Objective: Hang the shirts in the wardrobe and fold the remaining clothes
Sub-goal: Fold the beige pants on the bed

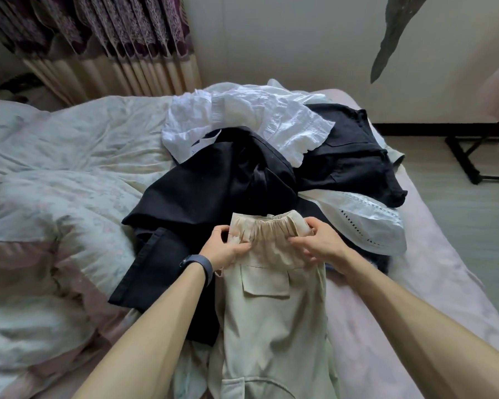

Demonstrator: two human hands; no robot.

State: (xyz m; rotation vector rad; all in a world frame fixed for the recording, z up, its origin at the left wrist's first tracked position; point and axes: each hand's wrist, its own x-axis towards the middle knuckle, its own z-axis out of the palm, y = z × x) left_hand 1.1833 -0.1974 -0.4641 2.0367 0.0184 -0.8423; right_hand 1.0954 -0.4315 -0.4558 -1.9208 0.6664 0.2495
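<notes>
Beige cotton trousers with an elastic waistband [271, 298] lie between my hands: left hand [224, 249] and right hand [320, 244] pinch the waistband's two ends.

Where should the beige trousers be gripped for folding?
Grip the elastic waistband, one corner per hand, reaching from the near side over the legs. The trousers lie lengthwise toward the person. The gathered band is their far edge, resting on the black clothes, and looks thick enough to pinch. The left hand and right hand grip those corners now.
</notes>
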